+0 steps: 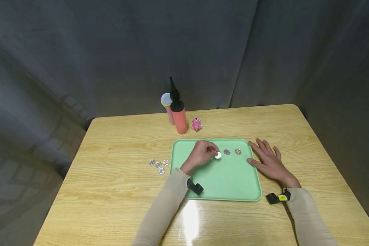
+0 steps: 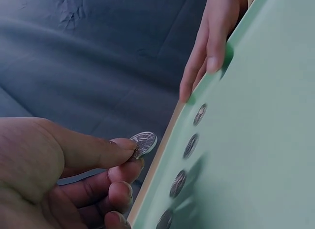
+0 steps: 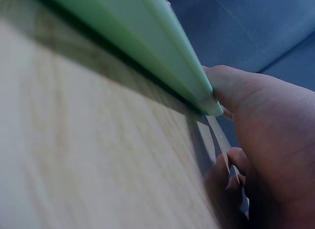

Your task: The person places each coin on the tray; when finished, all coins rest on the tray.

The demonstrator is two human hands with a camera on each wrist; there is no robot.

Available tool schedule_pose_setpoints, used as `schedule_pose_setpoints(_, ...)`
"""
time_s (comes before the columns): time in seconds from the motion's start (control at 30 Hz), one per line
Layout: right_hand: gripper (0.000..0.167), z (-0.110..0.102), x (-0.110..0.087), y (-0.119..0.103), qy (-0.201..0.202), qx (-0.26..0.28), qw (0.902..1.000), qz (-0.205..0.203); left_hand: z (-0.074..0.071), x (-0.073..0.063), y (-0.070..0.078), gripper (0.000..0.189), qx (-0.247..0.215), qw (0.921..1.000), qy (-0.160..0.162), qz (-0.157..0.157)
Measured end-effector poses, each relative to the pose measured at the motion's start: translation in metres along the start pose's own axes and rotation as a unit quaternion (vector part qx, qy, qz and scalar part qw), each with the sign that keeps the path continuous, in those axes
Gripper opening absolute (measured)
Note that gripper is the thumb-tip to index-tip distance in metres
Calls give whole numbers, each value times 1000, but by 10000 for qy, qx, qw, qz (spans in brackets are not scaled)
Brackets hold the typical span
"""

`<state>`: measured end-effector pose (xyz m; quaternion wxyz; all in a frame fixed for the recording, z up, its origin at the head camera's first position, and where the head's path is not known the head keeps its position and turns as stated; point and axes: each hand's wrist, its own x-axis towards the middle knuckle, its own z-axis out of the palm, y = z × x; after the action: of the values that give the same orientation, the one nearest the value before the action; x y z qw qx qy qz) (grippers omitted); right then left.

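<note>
My left hand (image 1: 200, 154) pinches a silver coin (image 2: 144, 143) between thumb and index finger, above the far part of a pale green tray (image 1: 227, 184). In the left wrist view several more coins (image 2: 178, 183) lie in a row on the tray along its far side. Two of them, a coin (image 1: 227, 152) and another coin (image 1: 238, 151), show right of the left hand in the head view; the hand covers the others there. At the tray's right edge my right hand (image 1: 269, 163) lies with fingers spread, its thumb at the rim.
Several loose coins (image 1: 158, 165) lie on the wooden table (image 1: 117, 191) left of the tray. Behind the tray stand an orange-red pump with a black nozzle (image 1: 180, 120), a toy microphone (image 1: 166, 100) and a small pink figure (image 1: 196, 124). Dark curtains (image 1: 141, 51) hang around the table.
</note>
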<state>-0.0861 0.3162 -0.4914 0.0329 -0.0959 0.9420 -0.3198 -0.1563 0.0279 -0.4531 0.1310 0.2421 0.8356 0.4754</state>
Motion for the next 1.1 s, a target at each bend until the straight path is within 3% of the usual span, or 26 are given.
schedule_pose_setpoints(0.43, 73, 1, 0, 2, 36, -54, 10000, 37, 35, 14, 19, 10, 287, 9995, -146, 23)
schedule_pose_setpoints(0.6, 73, 0, 0, 2, -12, -54, 10000, 15, 47, 17, 25, 11, 357, 9991, -191, -116)
schedule_pose_setpoints(1.1, 72, 0, 0, 3, 24, -30, 10000, -16, 79, 21, 28, 9, 1126, 9934, -222, 3)
